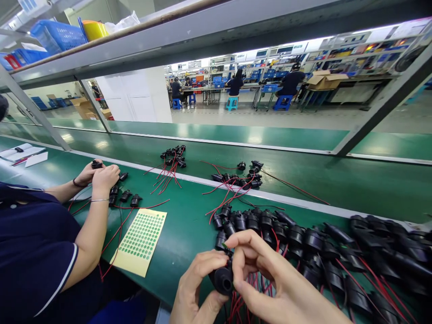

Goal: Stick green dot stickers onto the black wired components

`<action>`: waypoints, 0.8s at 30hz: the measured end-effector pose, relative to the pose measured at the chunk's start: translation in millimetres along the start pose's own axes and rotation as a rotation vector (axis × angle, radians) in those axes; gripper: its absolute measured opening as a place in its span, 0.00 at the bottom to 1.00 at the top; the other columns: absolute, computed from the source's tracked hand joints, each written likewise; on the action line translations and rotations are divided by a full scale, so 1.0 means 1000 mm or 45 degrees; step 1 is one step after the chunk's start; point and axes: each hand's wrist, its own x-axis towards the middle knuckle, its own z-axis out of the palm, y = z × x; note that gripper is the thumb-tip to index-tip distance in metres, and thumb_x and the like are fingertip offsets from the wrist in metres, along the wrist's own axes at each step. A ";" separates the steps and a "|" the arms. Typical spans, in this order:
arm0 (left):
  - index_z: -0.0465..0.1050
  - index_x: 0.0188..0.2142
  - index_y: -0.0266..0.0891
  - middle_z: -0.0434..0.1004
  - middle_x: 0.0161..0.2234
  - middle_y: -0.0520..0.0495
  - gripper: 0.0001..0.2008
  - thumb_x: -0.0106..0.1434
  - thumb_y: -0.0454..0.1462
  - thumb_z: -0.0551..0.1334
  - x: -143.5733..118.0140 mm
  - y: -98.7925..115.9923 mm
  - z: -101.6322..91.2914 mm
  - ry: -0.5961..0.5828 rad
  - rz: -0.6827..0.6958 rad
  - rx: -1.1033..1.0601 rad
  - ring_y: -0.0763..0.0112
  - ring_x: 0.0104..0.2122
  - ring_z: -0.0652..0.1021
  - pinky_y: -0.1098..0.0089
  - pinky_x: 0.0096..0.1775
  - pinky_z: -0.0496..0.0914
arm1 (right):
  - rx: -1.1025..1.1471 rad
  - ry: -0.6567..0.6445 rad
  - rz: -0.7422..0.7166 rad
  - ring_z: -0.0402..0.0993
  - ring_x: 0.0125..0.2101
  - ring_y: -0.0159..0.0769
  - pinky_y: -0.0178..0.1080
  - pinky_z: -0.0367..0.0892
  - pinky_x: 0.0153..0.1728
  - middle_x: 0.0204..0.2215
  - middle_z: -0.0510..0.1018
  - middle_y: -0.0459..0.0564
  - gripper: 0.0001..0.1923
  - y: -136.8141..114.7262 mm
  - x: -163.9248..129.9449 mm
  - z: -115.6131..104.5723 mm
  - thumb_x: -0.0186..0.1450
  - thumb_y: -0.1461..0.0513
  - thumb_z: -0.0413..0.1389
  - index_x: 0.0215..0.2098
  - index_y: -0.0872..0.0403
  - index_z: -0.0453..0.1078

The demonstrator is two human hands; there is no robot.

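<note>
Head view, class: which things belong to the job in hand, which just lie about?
Likely job:
black cylindrical plastic part in left hand
piled black plastic parts with red wires
yellow sheet of green dots

Apparently lying about:
blue plastic basket
brown cardboard box

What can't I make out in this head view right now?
Head view: much of the black part, hidden by the left hand and right hand.
Head view: the rest of the pile, cut off by the right edge.
Head view: any print on the sticker sheet, too small to read.
Head view: what the green speck by the right hand is, too small to tell.
</note>
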 end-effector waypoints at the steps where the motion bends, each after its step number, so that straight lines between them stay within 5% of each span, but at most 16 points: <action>1: 0.74 0.63 0.57 0.82 0.57 0.51 0.19 0.74 0.43 0.65 0.000 0.000 0.000 0.004 0.015 0.002 0.70 0.59 0.80 0.75 0.63 0.69 | -0.010 0.008 -0.021 0.73 0.31 0.31 0.35 0.71 0.38 0.29 0.75 0.36 0.19 0.001 0.000 0.001 0.63 0.70 0.55 0.49 0.46 0.64; 20: 0.73 0.63 0.48 0.83 0.56 0.49 0.19 0.75 0.42 0.64 -0.004 -0.015 0.008 0.147 0.290 0.178 0.68 0.59 0.80 0.70 0.67 0.68 | -0.328 0.174 -0.369 0.81 0.32 0.29 0.31 0.75 0.42 0.32 0.79 0.36 0.26 0.012 -0.011 0.010 0.65 0.75 0.51 0.54 0.42 0.62; 24: 0.73 0.63 0.46 0.84 0.55 0.48 0.19 0.75 0.42 0.63 -0.001 -0.011 0.008 0.173 0.346 0.239 0.69 0.59 0.81 0.70 0.67 0.69 | -0.302 0.151 -0.316 0.80 0.33 0.31 0.34 0.74 0.43 0.32 0.78 0.37 0.23 0.012 -0.010 0.008 0.66 0.73 0.53 0.53 0.44 0.63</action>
